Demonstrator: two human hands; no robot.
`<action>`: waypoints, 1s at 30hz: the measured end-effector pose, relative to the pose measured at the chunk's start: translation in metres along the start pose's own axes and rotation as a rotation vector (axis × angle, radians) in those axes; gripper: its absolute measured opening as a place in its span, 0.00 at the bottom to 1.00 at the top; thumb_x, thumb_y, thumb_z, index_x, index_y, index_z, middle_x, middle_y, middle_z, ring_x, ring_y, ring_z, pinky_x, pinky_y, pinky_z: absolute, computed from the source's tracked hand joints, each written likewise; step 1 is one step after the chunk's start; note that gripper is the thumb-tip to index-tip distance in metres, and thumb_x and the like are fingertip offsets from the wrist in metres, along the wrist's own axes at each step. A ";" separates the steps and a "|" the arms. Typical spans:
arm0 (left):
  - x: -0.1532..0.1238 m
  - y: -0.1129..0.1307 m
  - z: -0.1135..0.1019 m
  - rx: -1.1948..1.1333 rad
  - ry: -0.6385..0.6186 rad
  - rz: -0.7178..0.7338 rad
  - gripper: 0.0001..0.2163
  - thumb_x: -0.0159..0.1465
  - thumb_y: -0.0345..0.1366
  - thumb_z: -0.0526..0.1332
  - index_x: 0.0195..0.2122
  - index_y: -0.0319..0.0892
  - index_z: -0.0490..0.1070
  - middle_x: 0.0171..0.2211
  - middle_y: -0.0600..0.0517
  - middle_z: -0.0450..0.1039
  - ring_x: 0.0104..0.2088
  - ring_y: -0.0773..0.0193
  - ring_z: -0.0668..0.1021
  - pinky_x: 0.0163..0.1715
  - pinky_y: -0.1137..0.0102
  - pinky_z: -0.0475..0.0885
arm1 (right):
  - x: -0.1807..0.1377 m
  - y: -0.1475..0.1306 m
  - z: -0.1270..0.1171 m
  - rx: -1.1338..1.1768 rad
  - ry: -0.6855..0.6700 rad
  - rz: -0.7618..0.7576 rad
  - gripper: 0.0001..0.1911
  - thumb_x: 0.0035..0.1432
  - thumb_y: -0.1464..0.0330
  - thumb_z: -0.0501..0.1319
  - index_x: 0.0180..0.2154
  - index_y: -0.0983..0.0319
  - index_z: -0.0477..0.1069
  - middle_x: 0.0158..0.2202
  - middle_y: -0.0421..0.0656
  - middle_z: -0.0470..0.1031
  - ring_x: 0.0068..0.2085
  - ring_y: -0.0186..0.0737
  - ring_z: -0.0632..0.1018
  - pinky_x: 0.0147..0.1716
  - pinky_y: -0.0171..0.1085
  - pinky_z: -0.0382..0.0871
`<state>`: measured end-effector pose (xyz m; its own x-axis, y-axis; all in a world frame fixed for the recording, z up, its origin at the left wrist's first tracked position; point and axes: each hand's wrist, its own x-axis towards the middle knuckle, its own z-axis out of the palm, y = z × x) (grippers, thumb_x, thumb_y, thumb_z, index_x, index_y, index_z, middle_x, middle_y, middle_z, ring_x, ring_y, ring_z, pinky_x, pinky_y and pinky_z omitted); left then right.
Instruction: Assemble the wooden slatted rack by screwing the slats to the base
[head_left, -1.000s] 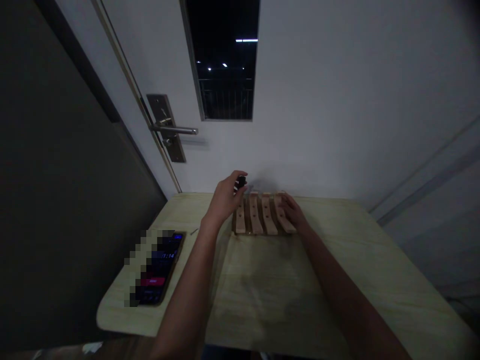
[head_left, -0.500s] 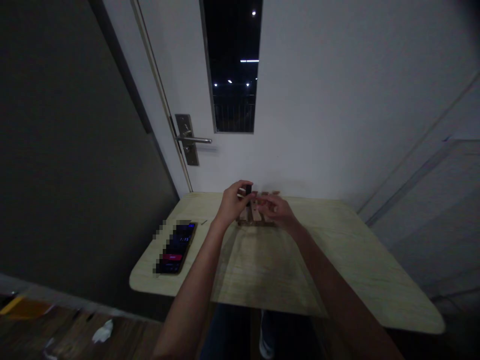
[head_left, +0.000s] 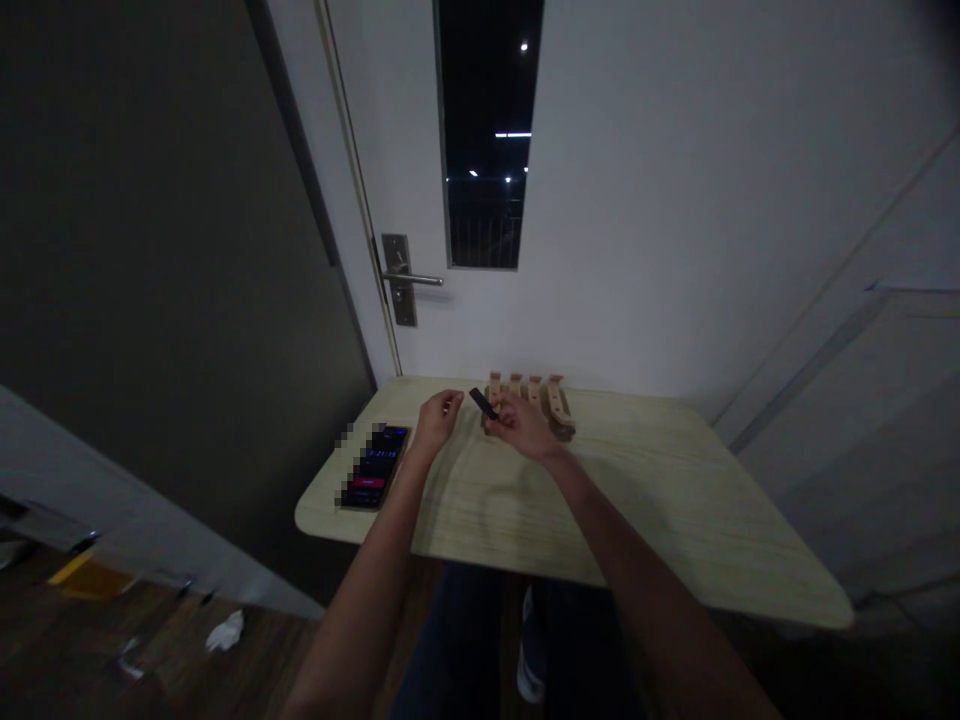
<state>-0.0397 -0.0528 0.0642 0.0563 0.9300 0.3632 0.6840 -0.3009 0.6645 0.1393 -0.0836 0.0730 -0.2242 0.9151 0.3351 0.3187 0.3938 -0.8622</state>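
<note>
My right hand (head_left: 523, 428) pinches a slim black stick-like piece (head_left: 483, 403), which slants up to the left out of my fingers. It is too dim to name its kind. Close behind and beside that hand stands a wooden rack (head_left: 559, 405) with several upright, hook-ended pieces; my fingers hide part of its lower left. My left hand (head_left: 437, 422) is a short way to the left, apart from the rack, with thumb and forefinger brought together. Whatever may be between those fingertips is too small to make out.
A phone (head_left: 377, 467) with a lit screen lies at the left of the pale wooden table (head_left: 517, 520). Behind the table rises a white door with a metal handle (head_left: 416, 280). A dark panel (head_left: 300, 330) borders the left side.
My left hand has come away from the rack and the black piece, moving left. The black piece, upright at my left fingers before, now slants in my right hand. The camera view has shifted.
</note>
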 end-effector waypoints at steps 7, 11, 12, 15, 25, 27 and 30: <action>-0.020 -0.019 0.015 0.351 -0.051 -0.195 0.14 0.58 0.20 0.48 0.36 0.28 0.73 0.39 0.31 0.72 0.47 0.48 0.72 0.47 0.56 0.67 | 0.004 -0.007 -0.001 0.042 0.037 0.024 0.07 0.51 0.71 0.58 0.34 0.59 0.62 0.30 0.39 0.72 0.30 0.35 0.74 0.30 0.36 0.68; -0.018 -0.020 0.020 0.422 -0.068 -0.243 0.16 0.60 0.20 0.46 0.40 0.31 0.72 0.43 0.31 0.70 0.49 0.48 0.71 0.46 0.57 0.67 | 0.011 -0.012 -0.007 -0.006 0.141 0.036 0.03 0.53 0.68 0.54 0.33 0.58 0.61 0.28 0.37 0.68 0.30 0.34 0.71 0.29 0.34 0.66; -0.017 -0.020 0.020 0.420 -0.075 -0.244 0.15 0.60 0.20 0.46 0.40 0.31 0.72 0.44 0.32 0.69 0.49 0.49 0.71 0.46 0.58 0.68 | 0.012 -0.012 -0.009 -0.008 0.169 0.045 0.03 0.53 0.67 0.53 0.33 0.58 0.61 0.28 0.37 0.67 0.29 0.34 0.70 0.29 0.33 0.65; -0.016 -0.023 0.017 0.366 -0.092 -0.228 0.15 0.59 0.20 0.48 0.39 0.32 0.72 0.42 0.33 0.70 0.48 0.50 0.72 0.46 0.60 0.68 | 0.016 -0.012 -0.012 0.035 0.200 0.065 0.06 0.54 0.65 0.50 0.34 0.57 0.62 0.26 0.36 0.65 0.28 0.34 0.69 0.27 0.32 0.63; 0.002 -0.019 0.018 -0.266 -0.027 -0.080 0.13 0.52 0.22 0.55 0.37 0.39 0.74 0.32 0.48 0.77 0.35 0.63 0.78 0.41 0.66 0.74 | 0.023 -0.007 -0.012 0.195 0.206 -0.027 0.13 0.57 0.56 0.52 0.35 0.58 0.62 0.33 0.42 0.75 0.35 0.36 0.75 0.38 0.36 0.67; 0.011 -0.011 0.022 -0.415 0.003 -0.052 0.10 0.53 0.26 0.58 0.36 0.38 0.74 0.33 0.48 0.77 0.33 0.64 0.78 0.39 0.67 0.74 | 0.025 -0.004 -0.014 0.155 0.201 -0.030 0.13 0.58 0.56 0.52 0.34 0.58 0.62 0.32 0.41 0.74 0.32 0.36 0.74 0.36 0.35 0.67; 0.022 0.002 0.028 -0.585 0.076 -0.047 0.14 0.53 0.35 0.62 0.41 0.37 0.71 0.33 0.48 0.77 0.33 0.66 0.78 0.38 0.68 0.74 | 0.032 0.002 -0.016 0.024 0.231 -0.029 0.13 0.57 0.56 0.52 0.33 0.59 0.64 0.28 0.39 0.71 0.29 0.35 0.71 0.30 0.33 0.65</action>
<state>-0.0166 -0.0270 0.0554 -0.0320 0.9340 0.3559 0.1685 -0.3459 0.9230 0.1478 -0.0524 0.0879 -0.0149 0.9001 0.4355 0.2923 0.4204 -0.8590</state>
